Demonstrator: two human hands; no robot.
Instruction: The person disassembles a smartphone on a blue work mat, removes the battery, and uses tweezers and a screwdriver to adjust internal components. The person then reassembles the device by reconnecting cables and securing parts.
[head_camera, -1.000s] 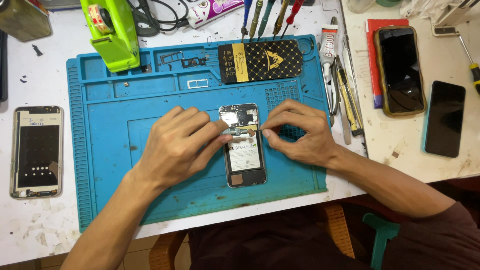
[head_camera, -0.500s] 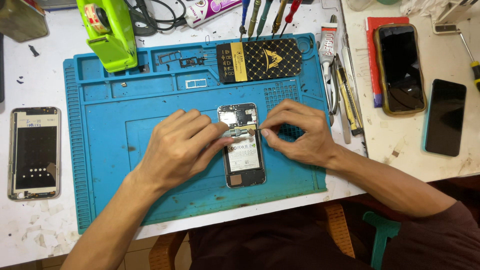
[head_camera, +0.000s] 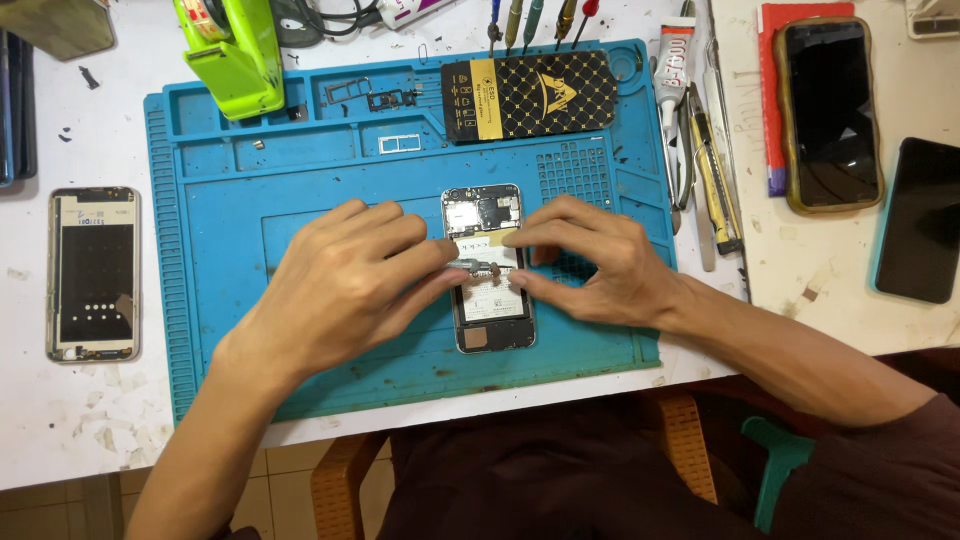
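An opened phone (head_camera: 484, 211) with its back off lies upright in the middle of the blue repair mat (head_camera: 230, 200). My left hand (head_camera: 340, 285) reaches in from the left, and its fingertips pinch a small metal tool (head_camera: 468, 266) over the phone's middle. From the right, my right hand (head_camera: 600, 265) rests on the phone, with thumb and forefinger gripping its right edge and middle. Both hands hide part of the phone's centre. Its circuit board at the top and its bottom end stay visible.
A black and gold patterned pack (head_camera: 525, 95) lies at the mat's top. A green device (head_camera: 230, 50) stands at top left, and a bare phone frame (head_camera: 92, 272) lies at the left. A glue tube (head_camera: 675, 60), tweezers (head_camera: 715, 170) and two dark phones (head_camera: 828, 110) (head_camera: 920, 220) lie at the right.
Both hands stay on the phone's middle with only slight finger shifts. The view has drifted a little.
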